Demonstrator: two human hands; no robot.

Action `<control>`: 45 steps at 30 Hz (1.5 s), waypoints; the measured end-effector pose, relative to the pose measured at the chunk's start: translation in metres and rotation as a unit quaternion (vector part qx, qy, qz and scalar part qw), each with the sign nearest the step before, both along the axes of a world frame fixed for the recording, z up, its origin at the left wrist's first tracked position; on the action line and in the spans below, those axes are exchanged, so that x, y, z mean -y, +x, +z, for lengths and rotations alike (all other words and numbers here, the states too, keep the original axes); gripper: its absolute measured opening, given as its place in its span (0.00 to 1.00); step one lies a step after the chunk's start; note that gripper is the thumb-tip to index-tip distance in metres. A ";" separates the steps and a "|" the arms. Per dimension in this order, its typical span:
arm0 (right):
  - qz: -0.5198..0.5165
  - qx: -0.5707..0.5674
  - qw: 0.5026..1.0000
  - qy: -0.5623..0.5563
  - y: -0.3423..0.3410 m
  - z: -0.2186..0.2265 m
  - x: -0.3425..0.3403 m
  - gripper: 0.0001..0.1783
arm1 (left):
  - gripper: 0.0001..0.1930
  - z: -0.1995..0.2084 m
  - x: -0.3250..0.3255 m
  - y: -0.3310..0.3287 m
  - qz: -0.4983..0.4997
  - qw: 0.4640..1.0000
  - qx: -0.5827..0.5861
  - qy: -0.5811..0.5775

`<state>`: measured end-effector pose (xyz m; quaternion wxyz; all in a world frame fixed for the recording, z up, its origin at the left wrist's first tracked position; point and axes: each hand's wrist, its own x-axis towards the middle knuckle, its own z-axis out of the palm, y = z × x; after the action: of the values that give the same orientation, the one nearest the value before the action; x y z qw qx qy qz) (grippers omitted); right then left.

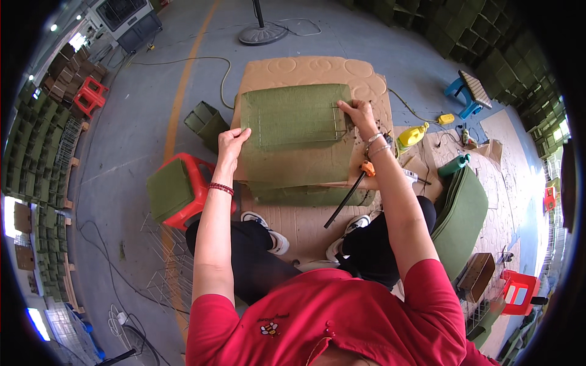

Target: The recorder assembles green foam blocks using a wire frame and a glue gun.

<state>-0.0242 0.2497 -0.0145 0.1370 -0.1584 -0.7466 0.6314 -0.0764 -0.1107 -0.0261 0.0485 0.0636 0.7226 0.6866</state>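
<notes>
Fingers [245,132] of the left hand [231,144] and right hand [361,117] pinch the green cloth [296,125] by its sides; it looks light and bendy, best held there.

Shirt [378,314]: of red colour, with short sleeves [210,314]
Emblem [269,329]: in form of a small bee, yellow and black, under dark lettering [273,318]
Buttons [328,332]: small, reddish, near the neck
Left wrist [223,177]: with dark red beaded bracelet [221,188]
Right wrist [376,144]: with two thin, light bangles [379,150]
Trousers [244,262]: black
Shoes [279,243]: white, with dark parts
</notes>
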 end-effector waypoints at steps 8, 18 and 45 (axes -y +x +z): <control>-0.003 0.009 1.000 0.024 0.015 0.000 0.005 0.19 | 0.11 -0.006 0.003 -0.006 0.039 0.998 0.030 0.040; -0.075 -0.035 0.994 0.074 0.032 -0.006 0.016 0.15 | 0.07 0.003 0.000 0.011 0.031 0.998 0.041 0.045; 0.014 -0.063 0.991 0.119 0.043 -0.054 0.019 0.07 | 0.06 -0.032 0.007 0.008 0.036 0.999 -0.015 -0.034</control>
<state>0.0184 0.2307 -0.0690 0.1924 -0.0907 -0.8085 0.5487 -0.0679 -0.1178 -0.0581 0.0151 0.0467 0.7482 0.6617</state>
